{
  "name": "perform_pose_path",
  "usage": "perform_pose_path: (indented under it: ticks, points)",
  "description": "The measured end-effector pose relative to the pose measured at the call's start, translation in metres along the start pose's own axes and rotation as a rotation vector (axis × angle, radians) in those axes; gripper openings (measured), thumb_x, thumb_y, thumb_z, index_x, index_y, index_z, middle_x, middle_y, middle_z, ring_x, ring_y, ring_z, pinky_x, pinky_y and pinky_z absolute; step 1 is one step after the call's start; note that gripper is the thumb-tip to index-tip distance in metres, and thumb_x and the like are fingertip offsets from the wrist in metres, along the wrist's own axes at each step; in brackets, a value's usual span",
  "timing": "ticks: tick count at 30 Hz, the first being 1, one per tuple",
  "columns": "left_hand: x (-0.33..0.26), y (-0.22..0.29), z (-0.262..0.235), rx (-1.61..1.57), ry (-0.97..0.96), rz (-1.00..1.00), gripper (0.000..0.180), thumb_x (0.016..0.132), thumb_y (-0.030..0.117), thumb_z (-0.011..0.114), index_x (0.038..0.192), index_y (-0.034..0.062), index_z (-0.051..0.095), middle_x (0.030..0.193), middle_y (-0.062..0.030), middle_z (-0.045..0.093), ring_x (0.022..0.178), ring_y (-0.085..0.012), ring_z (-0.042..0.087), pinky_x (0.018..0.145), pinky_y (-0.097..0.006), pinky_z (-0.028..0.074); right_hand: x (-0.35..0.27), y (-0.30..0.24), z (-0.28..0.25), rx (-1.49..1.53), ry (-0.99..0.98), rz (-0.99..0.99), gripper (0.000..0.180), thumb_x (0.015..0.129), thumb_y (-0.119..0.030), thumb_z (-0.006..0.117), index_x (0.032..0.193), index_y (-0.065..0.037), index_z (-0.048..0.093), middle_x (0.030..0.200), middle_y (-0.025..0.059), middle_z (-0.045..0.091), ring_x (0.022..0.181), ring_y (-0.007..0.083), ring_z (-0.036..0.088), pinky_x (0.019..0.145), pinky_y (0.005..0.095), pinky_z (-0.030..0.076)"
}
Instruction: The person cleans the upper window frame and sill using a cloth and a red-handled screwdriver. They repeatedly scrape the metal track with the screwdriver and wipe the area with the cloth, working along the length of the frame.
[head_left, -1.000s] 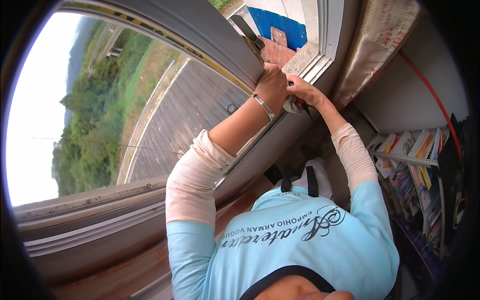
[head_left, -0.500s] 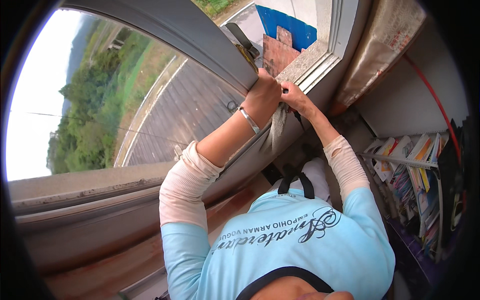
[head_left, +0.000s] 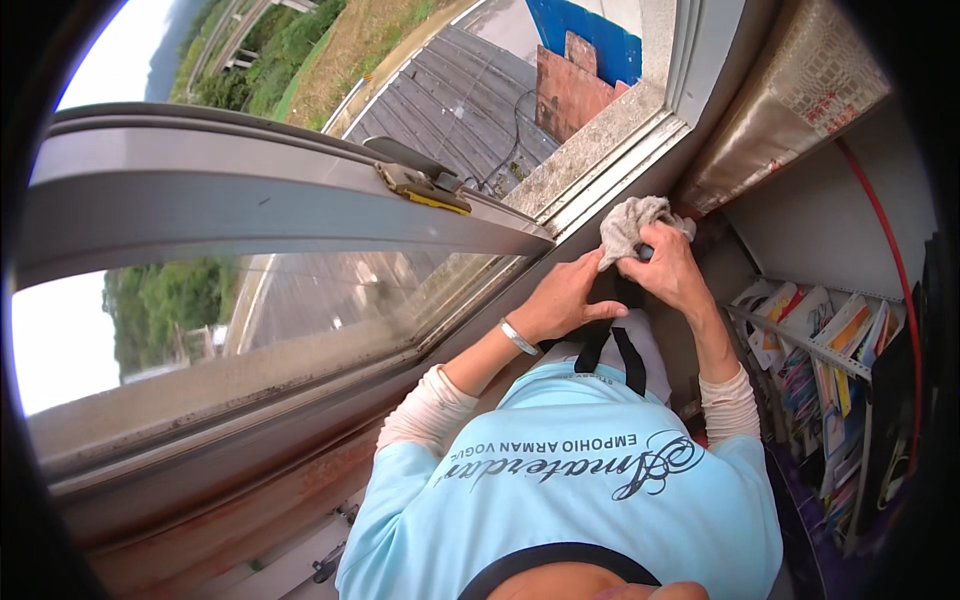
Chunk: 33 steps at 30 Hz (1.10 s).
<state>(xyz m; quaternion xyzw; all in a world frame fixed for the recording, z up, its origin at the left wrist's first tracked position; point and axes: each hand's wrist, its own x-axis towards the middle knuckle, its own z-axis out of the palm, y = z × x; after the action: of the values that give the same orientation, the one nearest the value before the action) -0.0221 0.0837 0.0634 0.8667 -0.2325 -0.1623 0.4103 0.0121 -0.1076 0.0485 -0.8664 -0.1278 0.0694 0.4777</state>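
Note:
A crumpled grey-beige rag (head_left: 628,222) is bunched up in my right hand (head_left: 672,270), whose fingers are closed round it. Between thumb and fingers a small dark thing (head_left: 646,252) also shows, too little to name. Beside it, my left hand (head_left: 568,302) has its fingers stretched out and the thumb apart; the fingertips meet the rag's near edge. Both hands are just inside the window sill, right of the grey window sash (head_left: 290,205). On the sash's stile sits a latch (head_left: 425,187) with a yellow strip, and neither hand touches it.
The window track (head_left: 620,172) runs along the sill to the right. A shiny patterned roll or panel (head_left: 790,110) leans at the upper right, near a red cord (head_left: 885,220). A rack of papers and booklets (head_left: 815,350) stands at my right. Outside are a ribbed roof and blue sheeting (head_left: 590,38).
Both hands have come away from the sash's end, moving right and inward. The rag, hanging below my hands before, is now gathered up in my right hand. The sash appears lower in view.

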Motion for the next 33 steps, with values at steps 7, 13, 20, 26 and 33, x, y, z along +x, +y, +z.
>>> perform_pose_path:
  ticks: [7, 13, 20, 26, 33]
  points:
    - [0.009, -0.043, 0.061, -0.989, 0.122, -0.321, 0.049, 0.089, 0.026, 0.066, 0.127, -0.0006, 0.051, 0.119, -0.0053, 0.059, 0.107, -0.0134, 0.053, 0.095, -0.029, 0.042, 0.007, 0.027, -0.045, 0.702, -0.159, 0.385, 0.011, 0.079, -0.011, 0.072, 0.077, -0.005, 0.063, 0.072, -0.0023, 0.060, 0.058, 0.0058, 0.051, 0.059, 0.0217, 0.044]
    - [-0.035, -0.046, 0.062, -1.101, 0.153, -0.570, 0.048, 0.089, 0.026, 0.066, 0.126, -0.0010, 0.052, 0.119, -0.0038, 0.058, 0.106, -0.0114, 0.053, 0.093, -0.027, 0.043, 0.042, 0.051, -0.051, 0.594, 0.130, 0.320, 0.025, 0.081, -0.007, 0.066, 0.061, -0.003, 0.052, 0.057, -0.0045, 0.050, 0.054, 0.0016, 0.040, 0.046, 0.0250, 0.033]
    - [-0.073, -0.046, 0.076, -1.354, 0.450, -0.774, 0.052, 0.086, 0.027, 0.067, 0.128, 0.0032, 0.047, 0.114, -0.0067, 0.058, 0.097, -0.0158, 0.058, 0.080, -0.032, 0.052, 0.113, 0.004, -0.030, 0.306, -0.107, -0.104, 0.038, 0.080, -0.010, 0.064, 0.059, 0.002, 0.035, 0.050, 0.0103, 0.034, 0.045, 0.0116, 0.036, 0.044, 0.0333, 0.031]
    - [-0.069, -0.046, 0.092, -1.192, 0.782, -0.839, 0.032, 0.091, 0.022, 0.061, 0.116, 0.0023, 0.055, 0.098, -0.0045, 0.062, 0.079, -0.0125, 0.061, 0.068, -0.028, 0.052, 0.148, -0.001, 0.008, 0.304, -0.119, -0.091, 0.029, 0.088, -0.019, 0.059, 0.069, 0.002, 0.060, 0.051, 0.0100, 0.054, 0.049, 0.0171, 0.055, 0.050, 0.0316, 0.042]
    - [-0.066, -0.049, 0.102, -1.021, 0.617, -0.761, 0.042, 0.091, 0.023, 0.062, 0.124, -0.0013, 0.051, 0.115, -0.0065, 0.060, 0.100, -0.0144, 0.057, 0.086, -0.030, 0.048, 0.150, 0.018, 0.029, 1.281, 0.018, -0.094, 0.021, 0.090, -0.001, 0.047, 0.070, 0.000, 0.052, 0.076, 0.0097, 0.059, 0.054, 0.0120, 0.052, 0.049, 0.0226, 0.043]
